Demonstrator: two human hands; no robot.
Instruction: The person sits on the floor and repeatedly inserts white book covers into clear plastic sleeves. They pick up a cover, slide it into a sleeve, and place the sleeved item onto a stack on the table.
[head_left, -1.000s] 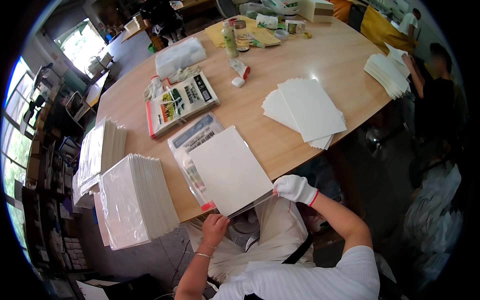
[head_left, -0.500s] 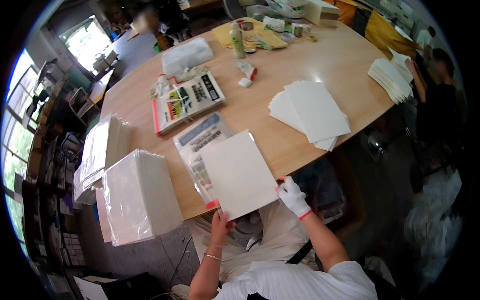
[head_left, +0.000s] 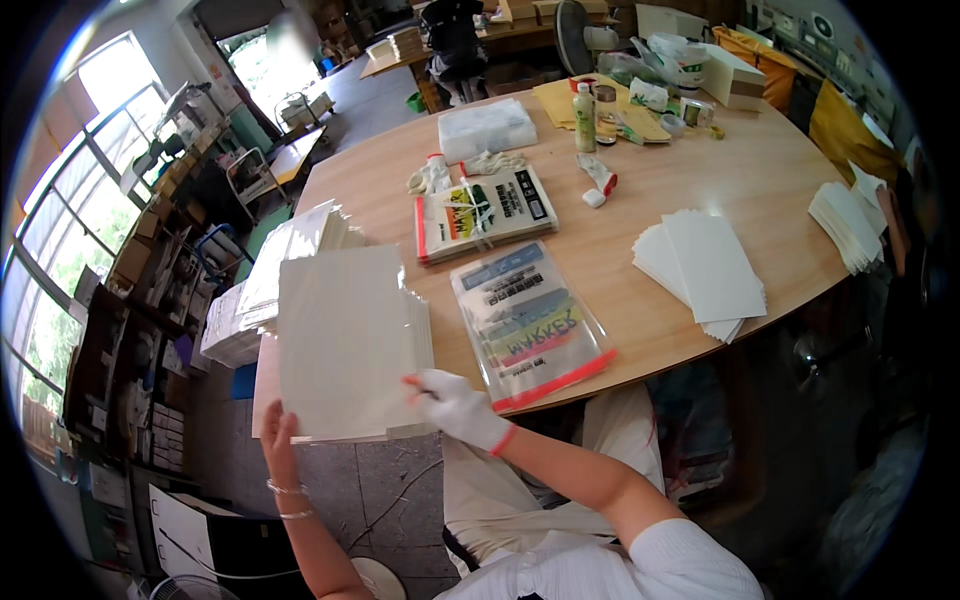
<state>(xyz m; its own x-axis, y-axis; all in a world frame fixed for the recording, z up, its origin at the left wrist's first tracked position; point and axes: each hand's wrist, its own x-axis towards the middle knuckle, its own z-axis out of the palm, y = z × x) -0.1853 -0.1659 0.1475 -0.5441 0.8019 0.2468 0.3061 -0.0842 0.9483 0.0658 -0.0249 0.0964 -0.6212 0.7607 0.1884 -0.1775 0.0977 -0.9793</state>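
A flat off-white board (head_left: 340, 330) lies over the wrapped stack (head_left: 418, 335) at the table's left front corner. My bare left hand (head_left: 279, 445), with bracelets on its wrist, is closed at the board's lower left corner. My right hand (head_left: 462, 410), in a white glove with a red cuff and bare fingertips, grips the board's right edge and is slightly blurred. Right of the stack lies a clear printed plastic bag (head_left: 530, 325) with a red strip along its near edge.
Another wrapped stack (head_left: 295, 250) stands behind. Farther back are a tied bundle of printed bags (head_left: 485, 213), loose gloves (head_left: 432, 175), a bottle (head_left: 585, 118) and a glue tube (head_left: 600, 177). White sheets (head_left: 710, 265) fan out at the right; more sheets (head_left: 845, 225) lie beyond.
Both hands have carried the board left, from the printed bag and my lap onto the wrapped stack. The printed bag is now uncovered. The view has turned left.
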